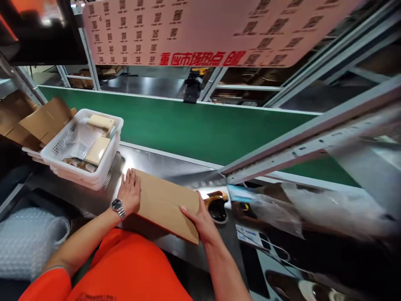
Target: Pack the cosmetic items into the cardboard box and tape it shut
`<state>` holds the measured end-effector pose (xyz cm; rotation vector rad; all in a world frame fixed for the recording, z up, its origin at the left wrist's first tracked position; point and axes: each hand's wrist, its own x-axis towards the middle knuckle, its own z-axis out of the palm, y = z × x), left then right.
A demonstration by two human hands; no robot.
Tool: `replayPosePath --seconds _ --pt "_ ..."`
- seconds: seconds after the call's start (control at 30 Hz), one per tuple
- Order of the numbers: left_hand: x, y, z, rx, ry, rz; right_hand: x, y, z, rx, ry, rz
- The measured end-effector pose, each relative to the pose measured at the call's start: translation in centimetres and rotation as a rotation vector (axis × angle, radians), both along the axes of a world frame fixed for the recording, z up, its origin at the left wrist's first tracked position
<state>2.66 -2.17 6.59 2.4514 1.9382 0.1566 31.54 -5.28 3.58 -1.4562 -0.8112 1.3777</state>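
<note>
On steel table (156,161), before green belt (194,125): cardboard (166,202), brown, plain, flat sheet, lying slantwise. Left hand (130,192) spread flat on its left edge, fingers together. Right hand (200,219) clamped on its right edge. White basket (53,156) just left.

Cardboard sheet (166,205) was brown, matt, smooth. Bench top (163,164) was bare metal, glossy, with glare. Conveyor belt (194,125) looked green, matt. Basket (72,167) was white perforated plastic. Wristwatch (117,205) was shiny metal. Bubble wrap (28,242) was clear dimpled plastic.
</note>
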Motion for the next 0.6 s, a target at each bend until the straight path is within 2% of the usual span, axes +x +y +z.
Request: replayPosePath --seconds 0.17,0.33,0.4,0.47,0.53,0.6 --pt "0.2 0.1 1.9 -0.157 0.029 -0.072 -0.1 0.0 0.1 -0.029 -0.039 -0.028" --pt "0.5 0.3 2.1 -0.16 0.012 -0.044 0.4 0.2 -0.9 -0.04 -0.073 -0.026" --pt "0.2 0.4 1.7 -0.123 -0.036 0.016 0.5 0.2 -1.1 -0.042 -0.075 -0.035" --pt "-0.8 0.4 1.2 -0.098 -0.155 0.129 0.5 0.2 -1.0 -0.045 -0.069 -0.035" --pt "-2.3 0.4 0.4 -0.123 -0.358 0.271 0.4 0.1 -0.7 -0.044 -0.061 -0.032" --pt "-3.8 0.3 -0.6 -0.259 -0.629 0.385 0.2 0.0 -0.6 -0.042 -0.053 -0.038"
